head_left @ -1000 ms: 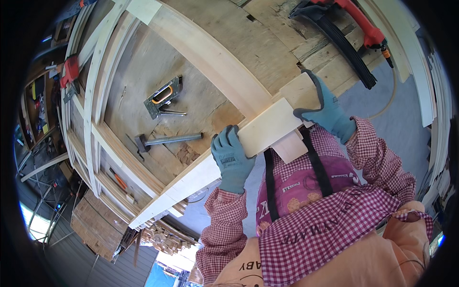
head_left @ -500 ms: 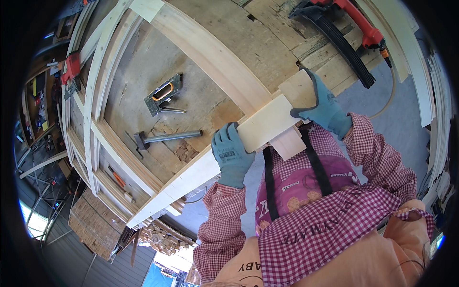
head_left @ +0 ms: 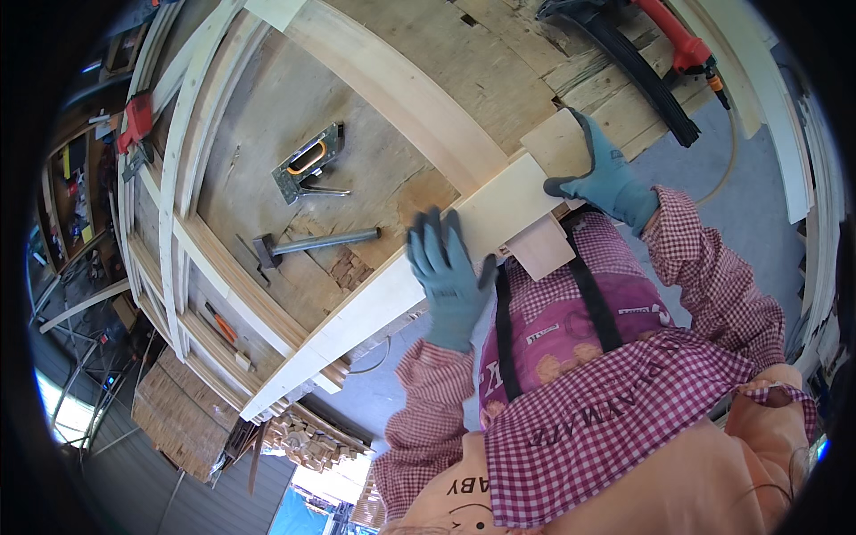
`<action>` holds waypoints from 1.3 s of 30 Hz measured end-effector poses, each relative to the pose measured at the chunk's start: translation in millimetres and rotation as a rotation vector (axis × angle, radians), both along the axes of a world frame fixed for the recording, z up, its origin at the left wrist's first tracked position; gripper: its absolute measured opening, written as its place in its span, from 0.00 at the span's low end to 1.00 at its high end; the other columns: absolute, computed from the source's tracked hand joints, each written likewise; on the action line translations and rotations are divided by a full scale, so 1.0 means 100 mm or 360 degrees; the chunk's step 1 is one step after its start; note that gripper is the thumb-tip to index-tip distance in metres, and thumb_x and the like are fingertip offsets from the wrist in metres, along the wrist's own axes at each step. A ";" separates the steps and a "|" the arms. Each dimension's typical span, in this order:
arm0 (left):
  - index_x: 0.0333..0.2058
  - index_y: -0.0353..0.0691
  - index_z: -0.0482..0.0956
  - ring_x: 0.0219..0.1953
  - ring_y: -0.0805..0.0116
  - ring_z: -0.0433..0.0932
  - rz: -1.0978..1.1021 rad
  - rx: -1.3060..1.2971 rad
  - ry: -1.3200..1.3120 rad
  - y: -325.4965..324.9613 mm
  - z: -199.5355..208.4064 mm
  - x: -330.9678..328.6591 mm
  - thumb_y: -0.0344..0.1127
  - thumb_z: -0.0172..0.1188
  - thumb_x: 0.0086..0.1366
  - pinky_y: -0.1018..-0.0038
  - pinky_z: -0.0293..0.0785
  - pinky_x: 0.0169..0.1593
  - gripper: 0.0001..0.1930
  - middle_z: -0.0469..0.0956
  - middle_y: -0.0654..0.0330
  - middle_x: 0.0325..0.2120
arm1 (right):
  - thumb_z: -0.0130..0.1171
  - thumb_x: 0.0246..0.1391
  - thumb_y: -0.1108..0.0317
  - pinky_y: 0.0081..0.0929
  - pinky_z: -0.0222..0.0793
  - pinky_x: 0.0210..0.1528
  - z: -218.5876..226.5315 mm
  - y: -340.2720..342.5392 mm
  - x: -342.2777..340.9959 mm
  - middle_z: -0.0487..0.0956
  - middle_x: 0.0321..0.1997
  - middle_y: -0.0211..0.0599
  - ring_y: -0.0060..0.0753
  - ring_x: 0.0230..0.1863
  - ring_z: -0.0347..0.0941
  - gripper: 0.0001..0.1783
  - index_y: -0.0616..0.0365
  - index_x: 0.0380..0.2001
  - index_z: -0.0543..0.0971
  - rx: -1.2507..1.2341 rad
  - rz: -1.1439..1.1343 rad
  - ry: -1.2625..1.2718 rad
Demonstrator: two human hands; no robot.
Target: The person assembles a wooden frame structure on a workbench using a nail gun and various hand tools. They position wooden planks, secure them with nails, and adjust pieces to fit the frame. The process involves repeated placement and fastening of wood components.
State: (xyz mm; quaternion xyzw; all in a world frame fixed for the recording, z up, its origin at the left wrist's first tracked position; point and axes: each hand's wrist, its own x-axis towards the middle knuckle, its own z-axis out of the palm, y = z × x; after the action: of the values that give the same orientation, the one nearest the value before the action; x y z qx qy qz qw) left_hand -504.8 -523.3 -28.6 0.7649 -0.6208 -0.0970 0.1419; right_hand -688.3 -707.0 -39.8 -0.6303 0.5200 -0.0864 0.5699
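Observation:
Both my hands wear blue-grey work gloves. My left hand (head_left: 448, 290) has its fingers spread over a long pale wooden board (head_left: 348, 319), palm down, holding nothing; whether its fingertips touch the wood I cannot tell. My right hand (head_left: 615, 183) grips the end of a wooden block (head_left: 557, 147), its thumb on the near side and its fingers round the far end. Between the hands lies a short flat wood piece (head_left: 506, 203), where a wide plank (head_left: 401, 98) meets the front edge. A smaller block (head_left: 541, 248) sticks out toward my apron.
A staple gun (head_left: 308, 165) and a hammer (head_left: 325, 241) lie on the wooden worktop. A red air nailer (head_left: 678, 40) with a hose rests at the far right. Curved wooden frame strips (head_left: 174, 205) run along the left, with another red tool (head_left: 135, 123) on them.
My left hand has let go of the board and spread its fingers, shifting slightly right. My right hand keeps its grip on the block.

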 end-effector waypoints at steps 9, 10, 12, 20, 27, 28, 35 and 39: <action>0.46 0.29 0.67 0.40 0.62 0.70 0.1079 0.0343 0.1917 0.43 -0.23 -0.63 0.36 0.56 0.61 0.72 0.68 0.42 0.19 0.70 0.49 0.40 | 0.74 0.33 0.67 0.27 0.60 0.59 -0.17 -0.01 -0.07 0.67 0.57 0.44 0.36 0.56 0.65 0.51 0.59 0.61 0.58 0.0156 -0.0164 -0.0267; 0.44 0.29 0.68 0.38 0.63 0.70 0.1042 0.0420 0.1884 0.40 -0.26 -0.63 0.37 0.56 0.62 0.72 0.68 0.41 0.18 0.70 0.49 0.37 | 0.74 0.33 0.66 0.28 0.60 0.59 -0.19 -0.03 -0.07 0.67 0.57 0.44 0.36 0.56 0.65 0.50 0.59 0.61 0.58 0.0140 -0.0147 -0.0246; 0.41 0.29 0.69 0.34 0.64 0.70 0.0975 0.0601 0.1813 0.22 -0.15 -0.57 0.39 0.54 0.63 0.71 0.67 0.38 0.17 0.71 0.50 0.32 | 0.74 0.34 0.66 0.28 0.59 0.59 -0.23 -0.04 -0.07 0.67 0.57 0.43 0.36 0.57 0.64 0.50 0.59 0.61 0.58 0.0134 -0.0122 -0.0197; 0.42 0.30 0.68 0.36 0.38 0.72 0.0954 0.0822 0.1440 0.16 -0.38 -0.63 0.45 0.52 0.62 0.53 0.66 0.41 0.20 0.74 0.39 0.32 | 0.74 0.33 0.62 0.29 0.58 0.60 -0.12 -0.09 0.00 0.66 0.58 0.46 0.38 0.58 0.63 0.52 0.60 0.61 0.57 0.0074 -0.0040 -0.0144; 0.38 0.31 0.70 0.35 0.39 0.73 0.0713 0.0784 0.1141 0.06 -0.25 -0.65 0.33 0.53 0.58 0.52 0.68 0.39 0.12 0.74 0.38 0.32 | 0.74 0.32 0.63 0.30 0.59 0.60 -0.08 -0.08 0.02 0.65 0.58 0.48 0.38 0.58 0.63 0.55 0.61 0.62 0.53 0.0046 0.0046 -0.0078; 0.37 0.30 0.70 0.35 0.39 0.73 0.0712 0.0746 0.1111 0.07 -0.27 -0.66 0.33 0.52 0.58 0.52 0.68 0.39 0.12 0.74 0.38 0.32 | 0.74 0.32 0.63 0.30 0.60 0.60 -0.06 -0.09 0.04 0.65 0.57 0.48 0.39 0.58 0.63 0.55 0.61 0.62 0.53 0.0075 0.0044 -0.0070; 0.36 0.29 0.68 0.37 0.38 0.70 0.0643 0.0860 0.1162 0.00 -0.21 -0.61 0.33 0.48 0.61 0.54 0.66 0.40 0.11 0.70 0.36 0.34 | 0.74 0.32 0.62 0.31 0.60 0.60 -0.04 -0.07 0.03 0.66 0.57 0.50 0.42 0.58 0.64 0.54 0.59 0.62 0.54 -0.0050 0.0069 -0.0031; 0.33 0.28 0.67 0.34 0.38 0.69 0.0580 0.0732 0.1074 0.03 -0.27 -0.62 0.35 0.46 0.63 0.54 0.65 0.37 0.12 0.69 0.35 0.31 | 0.74 0.32 0.58 0.32 0.59 0.60 -0.03 -0.09 0.02 0.66 0.57 0.52 0.47 0.58 0.64 0.55 0.57 0.62 0.54 0.0080 0.0042 0.0125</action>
State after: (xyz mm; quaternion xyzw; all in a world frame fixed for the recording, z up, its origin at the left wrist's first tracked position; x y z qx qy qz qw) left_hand -566.9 -520.6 -56.0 0.7989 -0.3571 -0.4503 0.1774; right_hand -686.6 -716.0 -43.0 -0.6255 0.5356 -0.0410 0.5659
